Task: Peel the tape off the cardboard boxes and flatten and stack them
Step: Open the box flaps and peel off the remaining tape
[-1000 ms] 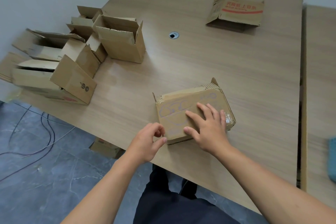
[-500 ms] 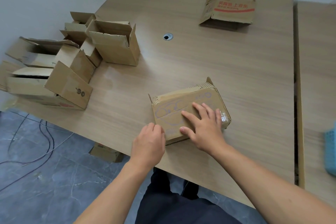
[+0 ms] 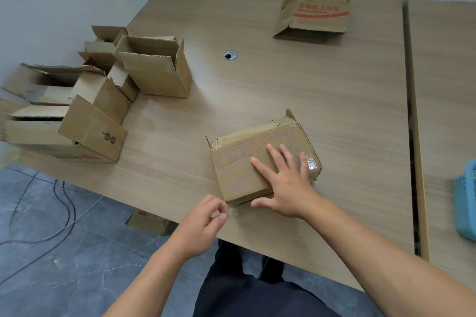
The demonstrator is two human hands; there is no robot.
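Our left grip (image 3: 203, 224) is curled, thumb and forefinger tips together just beside the near left corner of the brown taped cardboard box (image 3: 239, 170); whether they pinch anything we cannot tell. Our right grip (image 3: 284, 180) lies flat, fingers spread, on the box's top. The box sits near the front edge of the light wooden counter (image 3: 283, 80).

Taped box (image 3: 238, 174) closed; other boxes (image 3: 154, 72) open
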